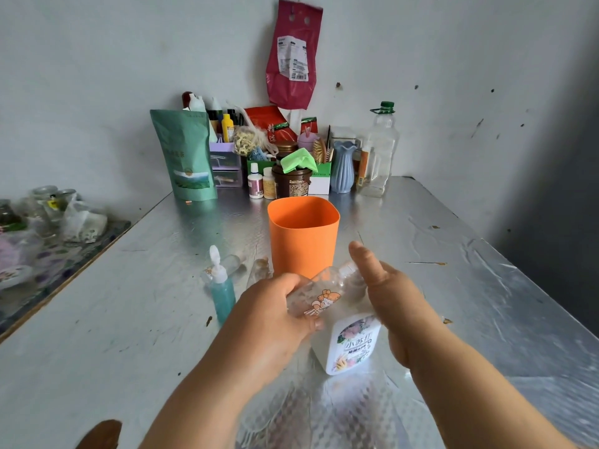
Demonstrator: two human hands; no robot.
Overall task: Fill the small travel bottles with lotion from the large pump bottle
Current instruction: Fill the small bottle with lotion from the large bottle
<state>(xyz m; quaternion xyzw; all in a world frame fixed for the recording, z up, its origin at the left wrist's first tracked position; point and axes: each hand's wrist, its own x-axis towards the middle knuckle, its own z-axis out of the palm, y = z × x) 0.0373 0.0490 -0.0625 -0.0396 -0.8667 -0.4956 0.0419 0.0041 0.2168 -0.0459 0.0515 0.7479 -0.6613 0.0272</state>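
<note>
L hand (269, 315) grip is clamped round a clear bottle (324, 293), tilted above the worktop's (129, 319) front-middle. R hand (395, 306) is at its neck, thumb up, fingers hidden, so can't tell its grip. Pump bottle (353, 345) sits just below, top hidden. The clear bottle looks empty, so not filled yet. Teal bottle (223, 293) to the left is capped, prob. done. Two more (227, 264) lie by the cup (303, 234), apparently empty. Most of the task is left.

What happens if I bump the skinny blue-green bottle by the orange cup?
The blue-green bottle would probably tip, since it stands tall and narrow. It looks full, so it is likely heavy for its size. Once down, it may roll on the shiny table.
</note>
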